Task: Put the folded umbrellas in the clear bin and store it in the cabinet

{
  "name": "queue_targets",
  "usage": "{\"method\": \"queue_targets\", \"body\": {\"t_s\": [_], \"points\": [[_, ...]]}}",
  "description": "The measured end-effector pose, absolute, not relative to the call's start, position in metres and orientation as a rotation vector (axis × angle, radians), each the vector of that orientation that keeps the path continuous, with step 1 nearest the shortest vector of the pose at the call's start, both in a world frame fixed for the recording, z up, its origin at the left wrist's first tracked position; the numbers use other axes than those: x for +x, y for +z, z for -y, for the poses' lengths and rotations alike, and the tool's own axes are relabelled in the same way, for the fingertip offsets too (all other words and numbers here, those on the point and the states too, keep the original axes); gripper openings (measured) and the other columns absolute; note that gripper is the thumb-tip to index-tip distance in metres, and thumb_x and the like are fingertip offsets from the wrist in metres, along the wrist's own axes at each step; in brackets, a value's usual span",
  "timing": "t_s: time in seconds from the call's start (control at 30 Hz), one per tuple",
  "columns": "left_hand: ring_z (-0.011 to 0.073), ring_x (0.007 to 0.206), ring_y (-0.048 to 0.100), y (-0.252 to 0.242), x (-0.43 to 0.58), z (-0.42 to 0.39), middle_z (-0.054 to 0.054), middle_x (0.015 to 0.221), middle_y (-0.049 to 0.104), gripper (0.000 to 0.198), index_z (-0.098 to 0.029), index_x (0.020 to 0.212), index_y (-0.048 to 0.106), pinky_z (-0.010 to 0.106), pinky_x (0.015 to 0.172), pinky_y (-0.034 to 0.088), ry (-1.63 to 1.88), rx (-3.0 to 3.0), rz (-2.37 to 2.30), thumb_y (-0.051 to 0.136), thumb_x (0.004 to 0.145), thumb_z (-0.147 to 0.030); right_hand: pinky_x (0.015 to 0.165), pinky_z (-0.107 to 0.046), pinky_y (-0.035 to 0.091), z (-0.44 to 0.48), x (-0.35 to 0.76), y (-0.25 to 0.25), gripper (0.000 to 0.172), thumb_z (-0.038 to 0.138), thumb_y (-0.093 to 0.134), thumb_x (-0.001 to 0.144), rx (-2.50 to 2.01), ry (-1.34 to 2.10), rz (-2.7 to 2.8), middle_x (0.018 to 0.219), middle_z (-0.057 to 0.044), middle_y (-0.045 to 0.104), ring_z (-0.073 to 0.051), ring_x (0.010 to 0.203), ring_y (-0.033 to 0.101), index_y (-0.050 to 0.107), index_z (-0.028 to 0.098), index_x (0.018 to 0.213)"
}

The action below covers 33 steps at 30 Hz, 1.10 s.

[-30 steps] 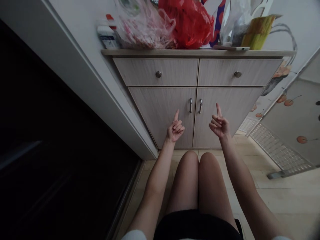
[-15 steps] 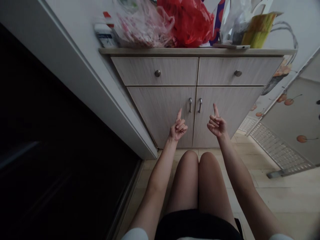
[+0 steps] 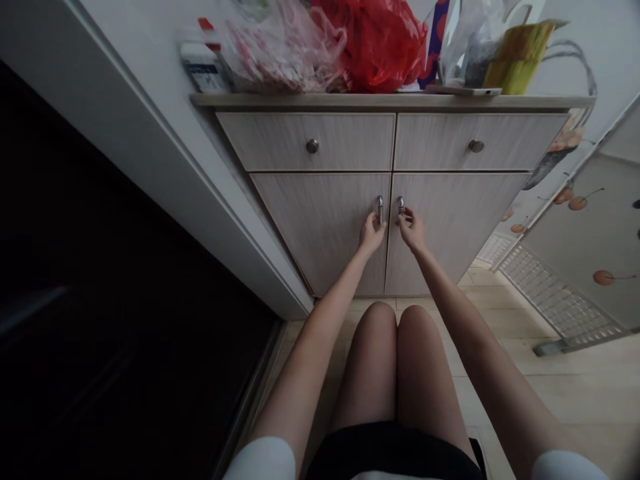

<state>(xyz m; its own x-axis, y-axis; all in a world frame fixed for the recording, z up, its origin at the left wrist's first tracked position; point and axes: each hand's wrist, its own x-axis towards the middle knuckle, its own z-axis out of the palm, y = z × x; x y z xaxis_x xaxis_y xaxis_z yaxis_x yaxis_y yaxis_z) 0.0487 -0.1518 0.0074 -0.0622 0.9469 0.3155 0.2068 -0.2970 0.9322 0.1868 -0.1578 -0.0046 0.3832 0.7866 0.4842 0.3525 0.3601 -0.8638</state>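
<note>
Two pale wood-grain doors, the left cabinet door (image 3: 320, 227) and the right cabinet door (image 3: 450, 227), stand closed side by side. My left hand (image 3: 371, 235) is at the lower part of the left door handle (image 3: 380, 205), with thumb and fingers closed round it. At the other small metal pull, the right door handle (image 3: 401, 203), my right hand (image 3: 413, 231) has its fingertips pinched on the lower end. Part of each grip is hidden by the hands themselves.
Above the doors are two drawers with round knobs (image 3: 313, 146). The cabinet top (image 3: 300, 101) carries a white bottle (image 3: 204, 67), a clear plastic bag (image 3: 285, 53), a red bag (image 3: 383, 47) and a yellow container (image 3: 520, 59). A dark door (image 3: 100, 300) stands left, a cherry-patterned panel (image 3: 575, 267) right.
Both hands have moved forward and inward from pointing with index fingers to the two door handles, and their fingers have closed there. The doors have stayed closed.
</note>
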Motion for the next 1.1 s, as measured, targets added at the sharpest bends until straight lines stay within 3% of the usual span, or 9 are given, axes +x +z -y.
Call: {"method": "queue_targets", "body": {"t_s": [0.17, 0.33, 0.73, 0.93, 1.1], "points": [[0.0240, 0.100, 0.067, -0.001, 0.057, 0.133, 0.013, 0.103, 0.072, 0.022, -0.016, 0.104, 0.065, 0.040, 0.096, 0.049, 1.445, 1.670, -1.258, 0.069, 0.083, -0.014, 0.086, -0.046, 0.053, 0.136, 0.182, -0.008, 0.051, 0.070, 0.051, 0.085, -1.270, 0.397, 1.269, 0.092, -0.012, 0.068, -0.025, 0.085, 0.065, 0.060, 0.020, 0.093], [0.0226, 0.092, 0.070, -0.014, 0.042, 0.157, 0.013, 0.096, 0.074, 0.008, -0.016, 0.093, 0.067, 0.037, 0.090, 0.052, 1.590, 1.690, -1.212, 0.066, 0.087, -0.021, 0.081, -0.044, 0.055, 0.162, 0.189, -0.015, 0.056, 0.076, 0.050, 0.081, -1.130, 0.448, 1.278, 0.089, -0.012, 0.068, -0.024, 0.080, 0.066, 0.059, 0.021, 0.088], [0.0227, 0.086, 0.073, -0.032, -0.041, 0.307, 0.011, 0.091, 0.076, 0.045, -0.017, 0.097, 0.070, 0.034, 0.081, 0.057, 1.856, 1.568, -1.297, 0.063, 0.085, -0.060, 0.084, -0.040, 0.054, 0.312, 0.228, -0.015, 0.040, 0.058, 0.052, 0.095, -1.145, 0.351, 1.392, 0.087, -0.006, 0.070, -0.022, 0.083, 0.066, 0.067, 0.022, 0.104], [0.0193, 0.071, 0.071, -0.036, -0.084, 0.348, 0.008, 0.083, 0.073, 0.051, -0.017, 0.089, 0.067, 0.030, 0.068, 0.058, 2.045, 1.261, -1.400, 0.073, 0.072, -0.065, 0.087, -0.041, 0.054, 0.376, 0.262, -0.024, 0.041, 0.056, 0.051, 0.097, -1.246, 0.312, 1.314, 0.088, -0.005, 0.068, -0.021, 0.086, 0.066, 0.066, 0.021, 0.110], [0.0165, 0.066, 0.065, -0.040, -0.131, 0.366, 0.003, 0.075, 0.068, 0.044, -0.018, 0.084, 0.064, 0.030, 0.064, 0.055, 2.218, 1.131, -1.583, 0.073, 0.072, -0.059, 0.078, -0.035, 0.055, 0.414, 0.287, -0.027, 0.046, 0.063, 0.054, 0.093, -1.296, 0.323, 1.141, 0.083, -0.003, 0.066, -0.018, 0.079, 0.064, 0.067, 0.020, 0.104]]}}
